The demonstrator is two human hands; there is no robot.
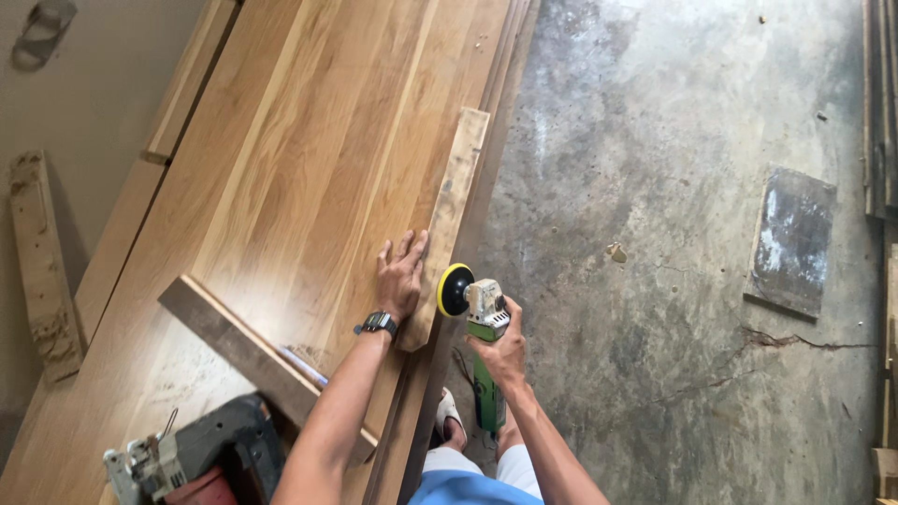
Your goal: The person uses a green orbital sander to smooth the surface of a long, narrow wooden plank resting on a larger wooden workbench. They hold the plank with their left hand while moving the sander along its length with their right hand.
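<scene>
Far left, a rough offcut (42, 266) leans against the wall. Bottom left, a grey power tool (201, 454) rests on the big wooden panel (309, 159); a dark batten (248, 351) crosses the panel at a slant. Left hand (400, 276), watch on the wrist, lies flat with fingers spread, pressing a narrow plank (451, 220) at the panel's right edge. The plank's long axis runs away from the person, tilted a little right. Right hand (505, 351) is wrapped tight around a green sander (482, 332), whose yellow disc meets the plank's right edge just beside the left hand. Bare concrete floor (673, 187) beyond, with a dark slab (793, 238).
</scene>
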